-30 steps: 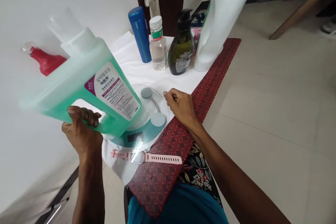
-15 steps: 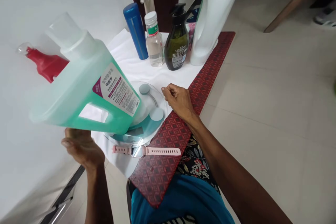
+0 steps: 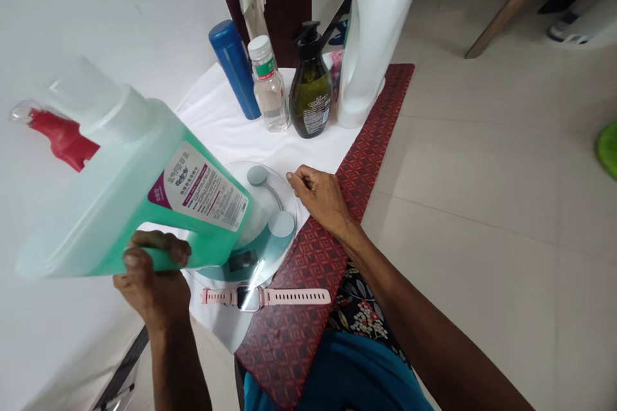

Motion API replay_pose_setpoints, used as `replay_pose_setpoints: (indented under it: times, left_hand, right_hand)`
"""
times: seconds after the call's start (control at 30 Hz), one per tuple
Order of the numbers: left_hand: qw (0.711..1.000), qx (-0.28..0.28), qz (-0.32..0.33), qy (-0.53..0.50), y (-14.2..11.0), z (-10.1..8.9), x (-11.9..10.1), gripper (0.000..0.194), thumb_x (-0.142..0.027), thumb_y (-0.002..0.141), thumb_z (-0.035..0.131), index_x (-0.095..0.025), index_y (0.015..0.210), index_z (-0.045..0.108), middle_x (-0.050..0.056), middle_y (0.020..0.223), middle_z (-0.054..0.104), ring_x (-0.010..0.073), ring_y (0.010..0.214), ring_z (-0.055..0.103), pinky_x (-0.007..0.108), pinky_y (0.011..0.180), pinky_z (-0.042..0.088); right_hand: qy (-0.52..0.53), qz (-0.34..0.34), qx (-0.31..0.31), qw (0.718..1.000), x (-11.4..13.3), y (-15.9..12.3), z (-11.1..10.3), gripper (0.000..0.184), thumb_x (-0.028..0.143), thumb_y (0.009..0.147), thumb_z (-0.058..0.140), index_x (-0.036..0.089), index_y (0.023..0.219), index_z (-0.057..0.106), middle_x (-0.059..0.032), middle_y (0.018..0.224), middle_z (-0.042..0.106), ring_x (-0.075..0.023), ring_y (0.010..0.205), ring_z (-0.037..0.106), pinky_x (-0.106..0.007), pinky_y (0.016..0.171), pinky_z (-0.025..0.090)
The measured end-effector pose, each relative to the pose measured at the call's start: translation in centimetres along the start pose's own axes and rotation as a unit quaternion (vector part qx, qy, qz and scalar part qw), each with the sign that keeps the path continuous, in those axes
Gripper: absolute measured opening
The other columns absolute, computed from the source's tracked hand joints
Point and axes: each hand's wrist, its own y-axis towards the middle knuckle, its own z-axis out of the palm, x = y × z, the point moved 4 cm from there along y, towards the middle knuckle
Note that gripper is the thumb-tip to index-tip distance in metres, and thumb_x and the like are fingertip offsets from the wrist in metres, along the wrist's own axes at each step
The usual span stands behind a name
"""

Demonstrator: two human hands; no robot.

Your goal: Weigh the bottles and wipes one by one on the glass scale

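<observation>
My left hand is wrapped around the handle of a large jug of green liquid with a frosted cap and a white-and-purple label. The jug leans to the left, its bottom end over a round glass scale; whether it touches the glass I cannot tell. By the scale's right edge, my right hand rests with fingers curled in and nothing visible in them. A pink-strapped smartwatch lies flat just in front of the scale.
Along the back of the table stand a blue tumbler, a clear bottle, a dark pump bottle and a tall white bottle. A red spray nozzle shows behind the jug. The white wall is close on the left.
My left fingers have come through the jug's handle opening and closed round the handle; before, the hand was beneath it. The view has shifted slightly. My right hand stays by the scale.
</observation>
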Motion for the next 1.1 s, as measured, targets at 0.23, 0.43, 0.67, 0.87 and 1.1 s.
replay_pose_setpoints:
  times: [0.23,0.43,0.67,0.87,1.1]
  left_hand:
    - [0.992,-0.112,-0.044,-0.026,4.1,1.9,-0.2,0.072,-0.078,0.087,0.072,-0.021,0.06,0.036,-0.005,0.055,0.026,0.0101,0.044,0.028,0.026,0.037,0.021]
    - [0.985,-0.152,-0.016,-0.075,11.1,7.5,0.5,0.068,-0.073,0.091,0.068,-0.023,0.064,0.033,-0.004,0.058,0.03,0.0115,0.049,0.033,0.027,0.042,0.031]
    - [0.975,-0.186,-0.011,-0.118,16.7,15.7,5.7,0.057,-0.063,0.089,0.076,-0.025,0.069,0.039,-0.006,0.057,0.035,0.0102,0.049,0.037,0.028,0.046,0.031]
    - [0.982,-0.159,-0.042,-0.088,17.6,20.6,9.3,0.046,-0.056,0.099,0.064,-0.025,0.071,0.042,-0.008,0.056,0.036,0.0098,0.05,0.041,0.031,0.052,0.032]
    - [0.999,-0.028,0.002,-0.034,15.6,22.9,9.9,0.054,-0.069,0.105,0.052,-0.025,0.075,0.042,-0.003,0.063,0.046,0.0126,0.062,0.052,0.033,0.066,0.046]
  right_hand:
    - [-0.001,-0.008,0.009,1.0,-0.1,0.3,0.1,0.04,0.044,0.101,0.053,0.025,0.067,0.044,0.0036,0.058,0.051,-0.0136,0.057,0.045,-0.029,0.062,0.031]
    - [-0.006,-0.01,0.014,1.0,-0.2,0.4,0.1,0.037,0.044,0.101,0.05,0.026,0.069,0.042,0.0044,0.058,0.045,-0.014,0.055,0.04,-0.03,0.061,0.029]
    - [0.003,-0.015,0.01,1.0,-0.2,0.4,0.1,0.038,0.043,0.102,0.049,0.027,0.07,0.038,0.0047,0.058,0.043,-0.0141,0.055,0.038,-0.03,0.059,0.028]
    - [0.006,-0.005,0.011,1.0,0.0,0.5,-0.1,0.038,0.044,0.103,0.049,0.027,0.07,0.039,0.0036,0.058,0.047,-0.015,0.054,0.04,-0.03,0.059,0.03]
    - [0.006,0.006,0.017,1.0,0.0,0.2,-0.2,0.041,0.049,0.102,0.053,0.026,0.068,0.046,0.0036,0.056,0.05,-0.0145,0.052,0.043,-0.03,0.057,0.032]
